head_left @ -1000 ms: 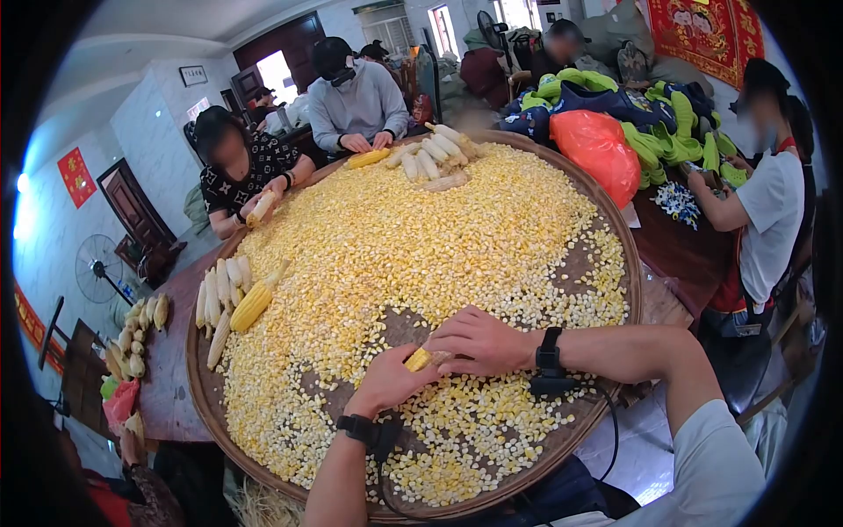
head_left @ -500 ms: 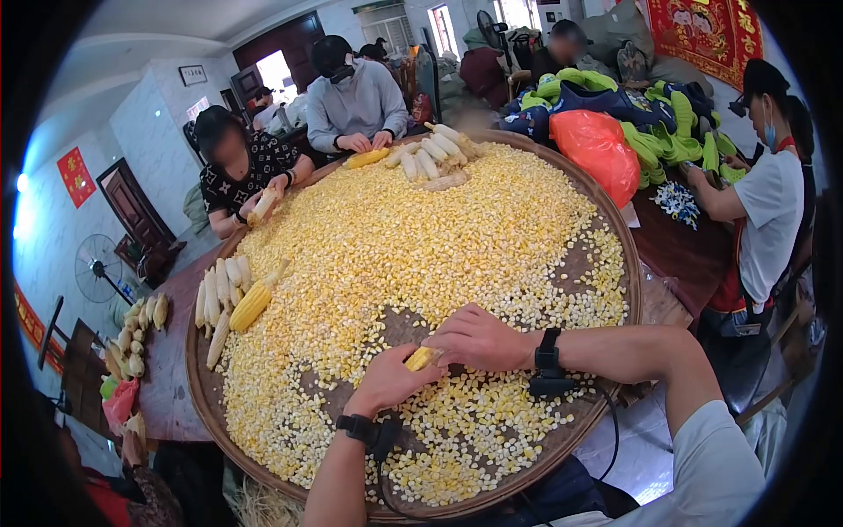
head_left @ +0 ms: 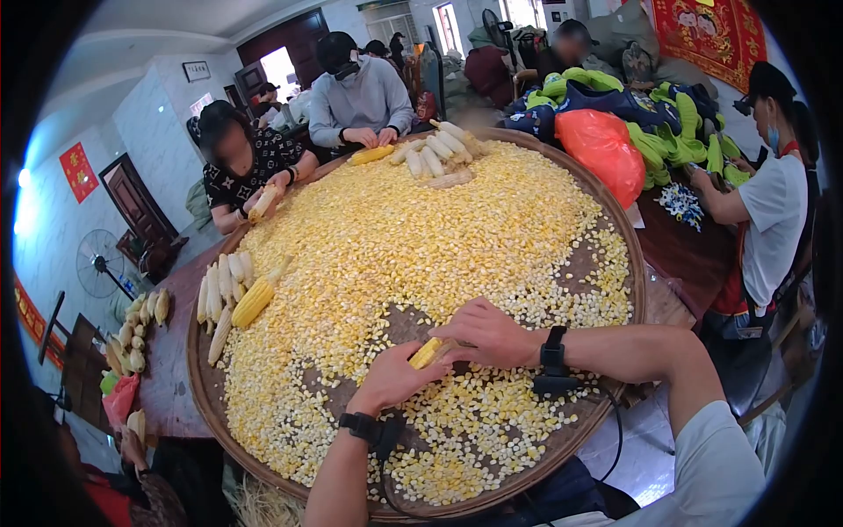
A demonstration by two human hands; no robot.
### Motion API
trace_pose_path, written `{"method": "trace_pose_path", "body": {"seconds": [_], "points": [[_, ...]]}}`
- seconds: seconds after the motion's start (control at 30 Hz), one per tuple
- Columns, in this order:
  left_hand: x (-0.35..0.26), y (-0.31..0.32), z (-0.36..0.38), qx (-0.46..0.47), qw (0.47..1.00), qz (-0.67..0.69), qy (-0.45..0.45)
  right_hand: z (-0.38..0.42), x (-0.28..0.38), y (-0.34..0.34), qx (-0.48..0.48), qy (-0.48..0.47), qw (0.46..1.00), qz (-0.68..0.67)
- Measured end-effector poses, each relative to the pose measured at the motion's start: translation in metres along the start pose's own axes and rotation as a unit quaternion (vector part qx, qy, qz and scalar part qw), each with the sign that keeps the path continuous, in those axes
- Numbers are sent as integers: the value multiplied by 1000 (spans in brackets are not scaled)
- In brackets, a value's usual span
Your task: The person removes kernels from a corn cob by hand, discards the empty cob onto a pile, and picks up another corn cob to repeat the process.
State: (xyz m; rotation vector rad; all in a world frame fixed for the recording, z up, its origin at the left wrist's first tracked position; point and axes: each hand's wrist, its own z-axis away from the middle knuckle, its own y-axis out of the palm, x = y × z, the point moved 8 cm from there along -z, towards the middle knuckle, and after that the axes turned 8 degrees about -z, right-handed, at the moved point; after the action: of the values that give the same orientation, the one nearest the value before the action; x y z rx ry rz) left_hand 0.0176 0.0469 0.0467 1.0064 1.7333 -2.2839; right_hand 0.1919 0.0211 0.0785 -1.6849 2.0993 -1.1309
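Note:
Both of my hands hold one partly yellow corn cob (head_left: 426, 353) above the near part of a large round tray (head_left: 634, 290). My left hand (head_left: 392, 378) is wrapped round its lower left end. Over its right end lies my right hand (head_left: 488, 335), fingers bent against the cob. Loose yellow and white kernels (head_left: 395, 228) cover much of the tray around and beneath them. A full yellow cob (head_left: 255, 303) rests at the tray's left side, beside several stripped cobs (head_left: 225, 279).
More stripped cobs (head_left: 443, 149) lie at the tray's far edge, near two people working corn. A red plastic bag (head_left: 601, 156) and green shoes (head_left: 676, 132) are piled at the back right, near another person. Further cobs (head_left: 138, 329) sit on the left table (head_left: 171, 386).
The cob in my hands shows more of its yellow side, and my fingers have shifted slightly on it. The whole view has moved a little.

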Motion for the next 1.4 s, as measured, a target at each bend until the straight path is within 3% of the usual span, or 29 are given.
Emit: {"method": "trace_pose_path", "body": {"seconds": [1.4], "points": [[-2, -1, 1, -10, 1000, 4, 2, -1, 2, -7, -27, -22, 999, 33]]}}
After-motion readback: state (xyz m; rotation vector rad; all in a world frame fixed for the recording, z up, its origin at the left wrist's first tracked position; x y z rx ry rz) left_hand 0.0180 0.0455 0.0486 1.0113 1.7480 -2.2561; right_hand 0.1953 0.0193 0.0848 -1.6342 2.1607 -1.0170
